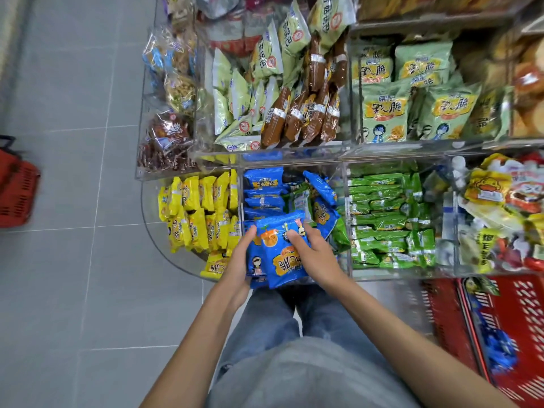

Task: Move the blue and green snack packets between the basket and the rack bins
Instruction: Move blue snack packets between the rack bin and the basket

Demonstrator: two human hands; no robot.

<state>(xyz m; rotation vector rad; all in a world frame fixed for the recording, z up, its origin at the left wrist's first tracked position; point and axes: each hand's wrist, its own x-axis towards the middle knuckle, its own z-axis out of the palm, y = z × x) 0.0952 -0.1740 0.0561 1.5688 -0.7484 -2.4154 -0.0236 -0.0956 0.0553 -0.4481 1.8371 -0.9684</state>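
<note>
A stack of blue packets (279, 254) sits between both hands, just above the front edge of the middle bin (338, 178) on the rack's lower tier. The left hand (240, 260) grips the stack from its left side, with the thumb on the top packet. The right hand (316, 256) clasps the right side, fingers curled over the top packet's face. Inside that clear-walled bin lie loose blue packets (265, 184) in an untidy pile, with a stray green packet (297, 198) among them (its print is too small to read).

The green bin (397, 273), just to the right, is filled with green packets (379, 219) laid flat in rows. The curved-front bin (164, 254) to the left holds yellow packets (200, 213), most standing on edge. At the far right of the tier is a heap of mixed pouches (488, 189).

The upper tier (294, 150) carries pale green packets (265, 54) and brown packets (297, 116) in one compartment, and light-green bags (385, 113) in the next.

On the floor at the person's right stands a red basket (527, 316). It holds a few basket blue packets (497, 351) and one basket green packet (479, 285) at its far end. A second red basket (17, 195) sits well apart on the grey tiles at the left, too blurred to show what is in it
</note>
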